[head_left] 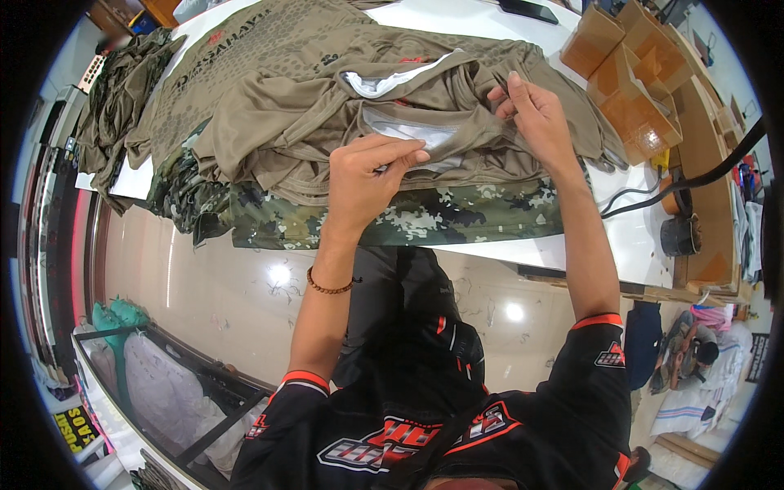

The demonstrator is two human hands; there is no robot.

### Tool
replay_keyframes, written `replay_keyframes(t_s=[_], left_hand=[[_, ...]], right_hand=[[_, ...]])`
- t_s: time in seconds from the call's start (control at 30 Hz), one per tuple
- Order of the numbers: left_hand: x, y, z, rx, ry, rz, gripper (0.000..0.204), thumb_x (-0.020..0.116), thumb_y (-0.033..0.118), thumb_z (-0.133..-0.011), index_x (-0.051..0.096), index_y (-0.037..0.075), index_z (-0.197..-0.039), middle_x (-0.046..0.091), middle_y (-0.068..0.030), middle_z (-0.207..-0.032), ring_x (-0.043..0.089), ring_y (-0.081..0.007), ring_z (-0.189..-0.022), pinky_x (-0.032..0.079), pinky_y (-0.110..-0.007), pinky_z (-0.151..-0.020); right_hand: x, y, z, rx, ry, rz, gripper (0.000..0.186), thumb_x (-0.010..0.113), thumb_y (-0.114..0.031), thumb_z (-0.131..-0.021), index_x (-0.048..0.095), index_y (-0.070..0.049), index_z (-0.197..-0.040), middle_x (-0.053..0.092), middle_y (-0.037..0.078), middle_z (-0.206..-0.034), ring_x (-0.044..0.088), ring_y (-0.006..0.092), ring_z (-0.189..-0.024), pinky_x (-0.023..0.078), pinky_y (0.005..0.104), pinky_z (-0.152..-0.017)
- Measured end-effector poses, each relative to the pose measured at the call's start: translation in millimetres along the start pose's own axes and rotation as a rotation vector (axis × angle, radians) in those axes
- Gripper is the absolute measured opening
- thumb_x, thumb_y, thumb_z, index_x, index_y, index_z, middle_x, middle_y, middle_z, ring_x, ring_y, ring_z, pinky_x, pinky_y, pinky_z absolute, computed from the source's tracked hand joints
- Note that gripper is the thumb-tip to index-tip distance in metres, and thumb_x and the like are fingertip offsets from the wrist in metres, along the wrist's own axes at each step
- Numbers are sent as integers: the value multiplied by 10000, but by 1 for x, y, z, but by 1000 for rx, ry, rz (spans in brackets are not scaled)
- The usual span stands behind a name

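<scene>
- The left hand (pixel 367 175) has its fingers bent and thumb drawn in toward them; whether cloth or thread is pinched there, I cannot tell.
- The right hand (pixel 535 118), farther out and to the right, has curled fingers with the thumb raised; whether it grips anything is also unclear.
- Under and between both hands lies the olive-brown garment (pixel 286 135), rumpled, its white lining (pixel 392 122) showing just beyond the left fingertips.
- Around the left wrist sits a beaded bracelet (pixel 331 284).
- Nearer the body than the left hand, camouflage cloth (pixel 482 214) shows from beneath the garment along the edge of the white table (pixel 633 245).
- Well left of the left hand, a dark patterned cloth heap (pixel 122 110) hangs over the table's side.
- To the right of the right hand stand open cardboard boxes (pixel 633 98); a black cable (pixel 694 181) runs nearer the body than these.
- Beyond the right hand, near the far edge, lies a flat dark device (pixel 529 11).
</scene>
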State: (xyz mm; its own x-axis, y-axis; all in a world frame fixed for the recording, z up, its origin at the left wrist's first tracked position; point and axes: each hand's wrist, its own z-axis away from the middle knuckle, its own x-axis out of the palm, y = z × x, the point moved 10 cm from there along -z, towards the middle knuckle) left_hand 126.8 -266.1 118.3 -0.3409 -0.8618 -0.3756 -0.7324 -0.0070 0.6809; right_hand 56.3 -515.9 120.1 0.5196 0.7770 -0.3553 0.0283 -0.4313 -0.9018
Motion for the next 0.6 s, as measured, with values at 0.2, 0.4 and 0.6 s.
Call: replay_keyframes(t_s=[0.2, 0.4, 0.6], left_hand=[[-48, 2, 4, -69, 91, -86, 143, 789, 9, -885, 825, 29, -1022, 804, -87, -927, 727, -130, -782, 551, -264, -745], [-196, -40, 44, -315, 332, -223, 309, 660, -61, -960, 741, -6, -1253, 792, -106, -1009, 729, -144, -864, 567, -278, -803], [-251, -23, 71, -320, 520, -385, 420, 695, -31, -959, 671, 18, -1376, 755, -114, -1168, 699, -135, -951, 546, -255, -814]], right_hand=[[18, -10, 10, -35, -229, 240, 561, 968, -432, -709, 741, -10, -1001, 464, -54, -704, 451, 93, -677, 373, 282, -612], [18, -5, 8, -113, -155, 361, 347, 889, -286, -837, 719, 11, -897, 470, -47, -657, 382, 69, -638, 314, 277, -565], [7, -2, -4, -34, 72, 514, 413, 808, -375, -868, 726, 29, -847, 537, 54, -595, 451, 187, -566, 400, 364, -549]])
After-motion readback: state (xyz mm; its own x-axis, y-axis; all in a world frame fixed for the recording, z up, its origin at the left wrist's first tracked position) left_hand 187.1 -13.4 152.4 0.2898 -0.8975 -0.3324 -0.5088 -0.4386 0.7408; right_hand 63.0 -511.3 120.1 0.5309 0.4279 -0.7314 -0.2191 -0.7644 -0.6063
